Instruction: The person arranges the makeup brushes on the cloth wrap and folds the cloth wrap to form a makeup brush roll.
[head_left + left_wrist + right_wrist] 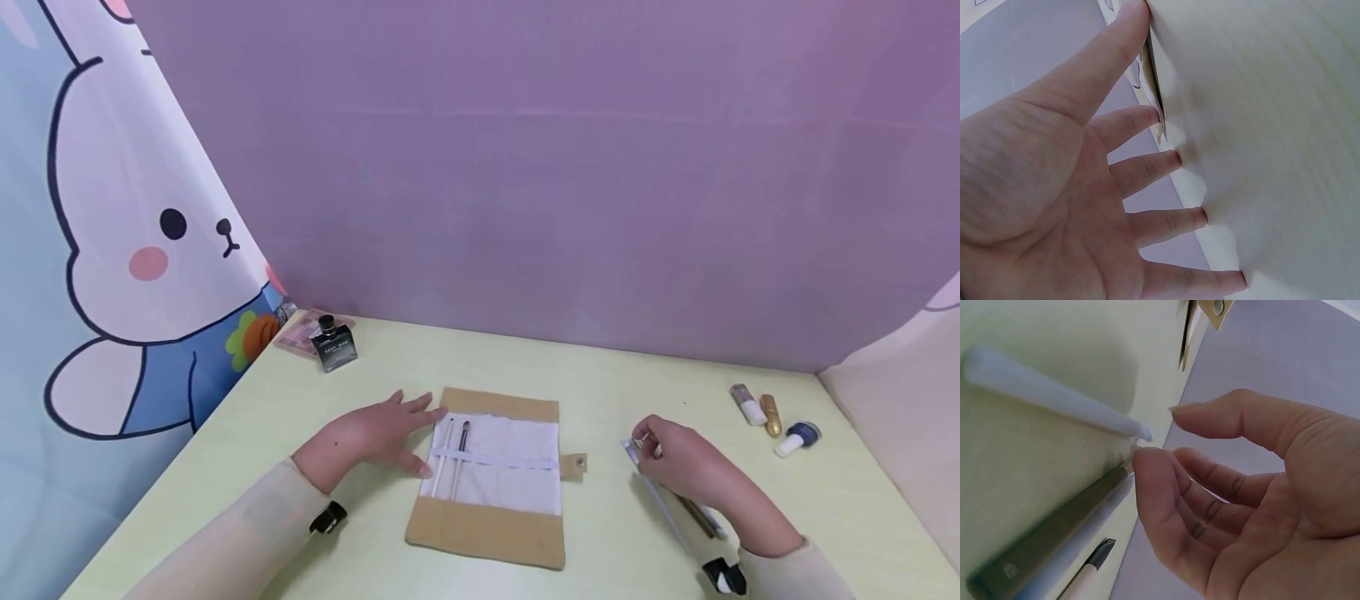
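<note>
Right, far left: bunny-print curtain (112, 250) hangs along the worktop (615, 375) edge. Back-left corner holds a dark square bottle (333, 343) with a black cap, sitting just in front of a pink palette (298, 333).

Left hand (375, 433) lies flat, palm down, fingers straight and spread. Fingertips touch the left edge of the brush roll (491, 525). Left wrist view confirms it: splayed fingers (1147, 169) pressing on the surface, gripping nothing.

The brush roll lies unrolled mid-worktop, tan cloth with a white inner panel and a white elastic band across it. Two brushes are tucked under the band at the left side: a white-handled brush (441, 458) and, just beside it, a dark-tipped brush (460, 454). A small tan snap tab (573, 465) sticks out from the right edge of the roll.

Right hand (686, 467) is near the roll's right side, fingers curled, thumb and forefinger closing on the tip of a pale lavender brush handle (1054, 394). Contact looks like a pinch, handle otherwise flat on the worktop. A darker flat-handled brush (1060, 531) lies just beside it, partly under the hand.

Far right, well apart from the hand: a white-capped tube (747, 404), a gold tube (771, 414), and a small bottle with a dark blue body (799, 437), clustered close together.
</note>
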{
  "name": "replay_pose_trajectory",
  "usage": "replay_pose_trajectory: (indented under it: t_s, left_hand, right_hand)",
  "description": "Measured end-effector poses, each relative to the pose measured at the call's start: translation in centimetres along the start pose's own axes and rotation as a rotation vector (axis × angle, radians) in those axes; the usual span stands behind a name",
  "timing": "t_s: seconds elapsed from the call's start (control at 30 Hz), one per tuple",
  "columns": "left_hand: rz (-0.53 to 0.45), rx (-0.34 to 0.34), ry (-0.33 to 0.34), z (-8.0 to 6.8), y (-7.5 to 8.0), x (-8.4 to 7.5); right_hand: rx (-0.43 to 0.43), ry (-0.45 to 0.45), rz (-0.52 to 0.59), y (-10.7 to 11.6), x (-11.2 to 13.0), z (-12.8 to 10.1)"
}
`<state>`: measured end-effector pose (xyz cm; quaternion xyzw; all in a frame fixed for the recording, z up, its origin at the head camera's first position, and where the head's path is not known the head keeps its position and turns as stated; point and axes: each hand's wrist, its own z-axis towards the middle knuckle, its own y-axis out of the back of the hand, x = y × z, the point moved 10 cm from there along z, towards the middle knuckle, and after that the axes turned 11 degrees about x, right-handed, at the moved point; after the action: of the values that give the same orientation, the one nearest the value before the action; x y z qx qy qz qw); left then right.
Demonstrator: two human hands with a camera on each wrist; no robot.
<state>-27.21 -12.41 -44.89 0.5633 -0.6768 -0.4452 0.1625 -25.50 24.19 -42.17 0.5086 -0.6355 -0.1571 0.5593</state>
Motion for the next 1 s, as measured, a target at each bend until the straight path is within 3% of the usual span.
replay_pose_trajectory:
  t_s: [0.43, 1.0]
  left_hand:
    - [-0.009, -0.003, -0.01, -0.1, -0.1, -0.1]
    - [0.005, -0.009, -0.013, -0.2, 0.1, -0.3]
  right_hand:
    - [0.019, -0.114, -0.037, -1.6, -0.7, 1.0]
    - [0.009, -0.121, -0.045, -1.7, -0.4, 1.2]
